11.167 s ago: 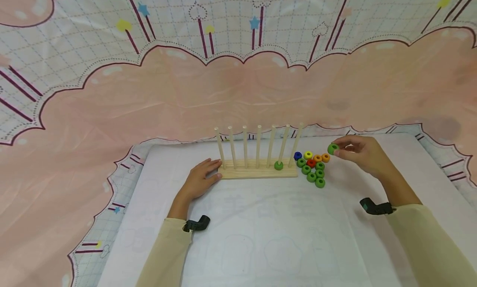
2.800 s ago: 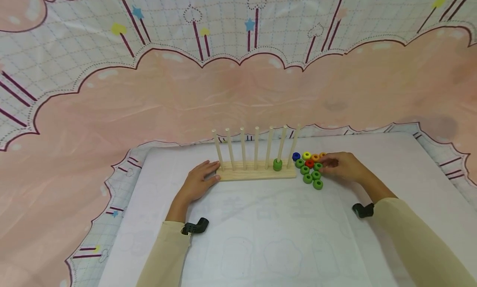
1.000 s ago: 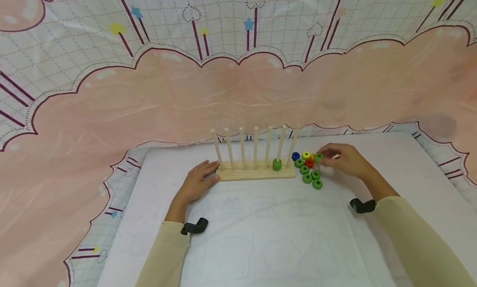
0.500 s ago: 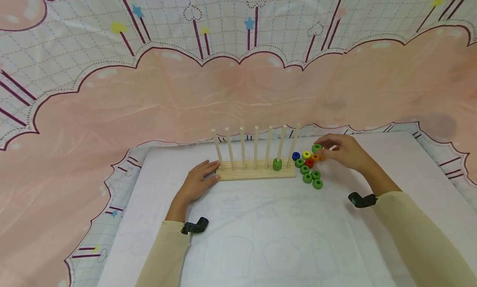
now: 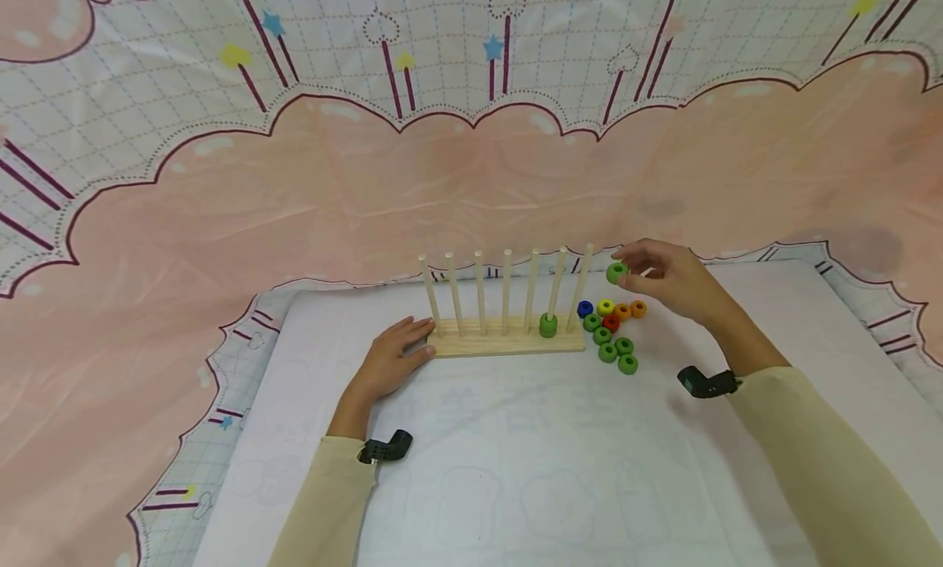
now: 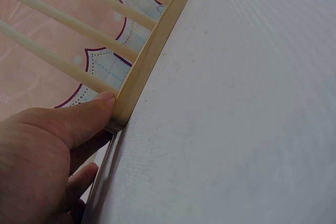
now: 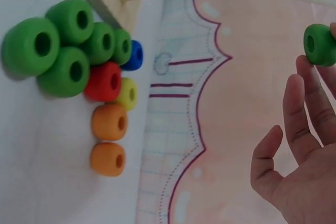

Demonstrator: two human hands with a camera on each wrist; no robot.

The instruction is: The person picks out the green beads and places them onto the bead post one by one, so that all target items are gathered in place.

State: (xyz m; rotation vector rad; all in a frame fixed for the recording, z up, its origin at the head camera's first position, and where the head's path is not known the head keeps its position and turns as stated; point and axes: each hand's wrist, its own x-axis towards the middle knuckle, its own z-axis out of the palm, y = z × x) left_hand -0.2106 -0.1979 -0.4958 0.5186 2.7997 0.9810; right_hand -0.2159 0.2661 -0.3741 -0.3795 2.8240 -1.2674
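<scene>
A wooden peg stand (image 5: 486, 343) with several upright pegs sits at the table's back. Green beads (image 5: 548, 326) are stacked low on its second peg from the right. My left hand (image 5: 390, 358) holds the stand's left end; in the left wrist view the thumb (image 6: 86, 121) lies against the base's corner, while some fingers are hidden behind. Above the loose beads, my right hand (image 5: 674, 281) pinches a green bead (image 5: 616, 273) between thumb and fingertips, level with the peg tops and right of the rightmost peg. In the right wrist view this bead (image 7: 319, 45) shows its hole.
Right of the stand lie several loose green beads (image 5: 607, 352), a red bead (image 5: 611, 323), a blue bead (image 5: 585, 308), a yellow bead (image 5: 606, 307) and two orange beads (image 5: 638, 309). A patterned cloth (image 5: 442, 191) hangs behind the white table (image 5: 516, 436).
My right hand has lifted a green bead from the loose group and carried it up and slightly left. Compared with the oldest frame, the green stack on the peg is taller. My left hand stays put.
</scene>
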